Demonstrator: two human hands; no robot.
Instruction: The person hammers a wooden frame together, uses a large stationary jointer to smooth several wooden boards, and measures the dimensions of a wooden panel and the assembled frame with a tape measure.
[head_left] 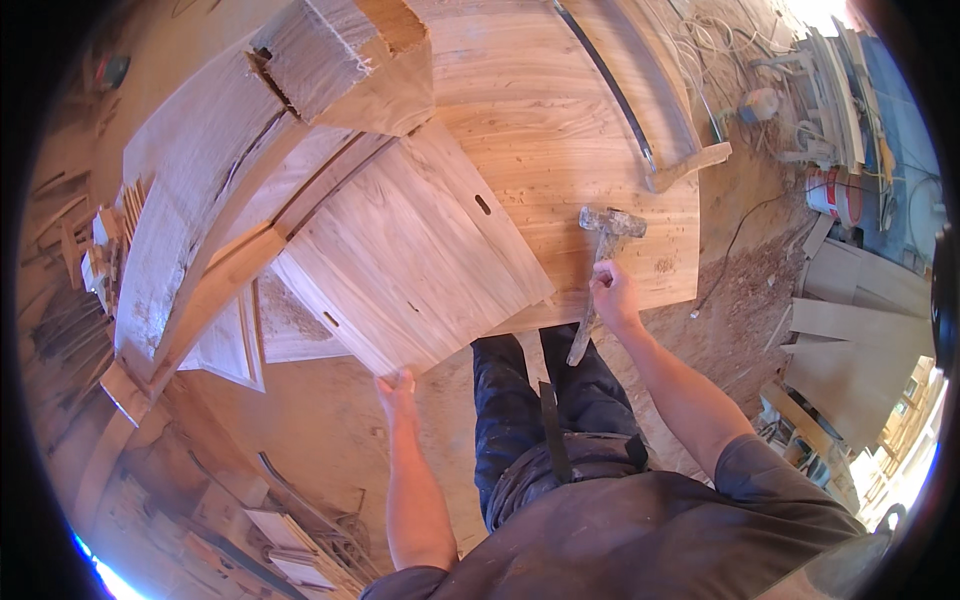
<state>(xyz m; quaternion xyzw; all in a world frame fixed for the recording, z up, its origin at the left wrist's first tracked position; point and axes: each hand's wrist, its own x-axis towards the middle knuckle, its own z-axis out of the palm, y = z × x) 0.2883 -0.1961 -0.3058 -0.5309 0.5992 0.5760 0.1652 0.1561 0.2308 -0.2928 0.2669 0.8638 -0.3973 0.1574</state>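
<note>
A pale wooden panel (430, 255) with narrow slots cut near its edges lies tilted across the wide wooden worktop (540, 150). My left hand (398, 390) grips its near corner, thumb on top and the other fingers mostly hidden. My right hand (612, 292) is closed around the handle of a hammer (612, 222), whose worn metal head points away from me above the worktop's right part. The panel's far left edge meets a grooved wooden rail (325, 185), beside a thick rough beam (200, 220).
A heavy wood block (350, 70) rises at the far left of the worktop. Along the right lie a dark metal bar (610, 80) and a wooden piece (690, 167). Boards (850, 340) and a white-and-red bucket (833, 195) stand at right; scrap wood (290, 545) lies lower left.
</note>
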